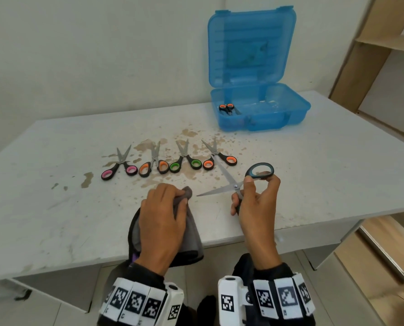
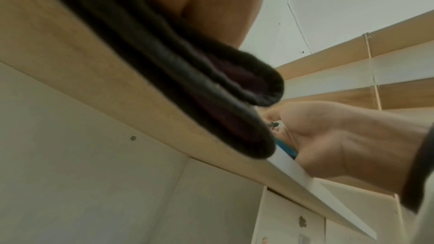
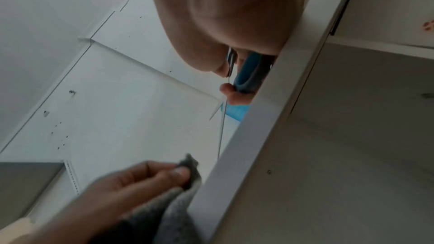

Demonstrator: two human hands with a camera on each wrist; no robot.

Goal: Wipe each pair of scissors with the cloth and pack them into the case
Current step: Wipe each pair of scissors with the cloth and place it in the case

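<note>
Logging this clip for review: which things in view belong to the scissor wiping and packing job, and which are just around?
Part of the job:
grey cloth, gripped by the left hand
blue-handled scissors, blades open, held by the right hand
four pairs in a row on the table
open blue case, holding orange-handled scissors

Just around:
wooden shelving
brown stains

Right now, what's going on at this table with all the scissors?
A person is cleaning scissors. Their right hand holds a blue-handled pair of scissors with the blades spread open, while the left hand grips a grey cloth just short of the blade tip. Four more pairs wait in a row on the stained white table. One orange-handled pair already lies in the open blue plastic case.
</note>
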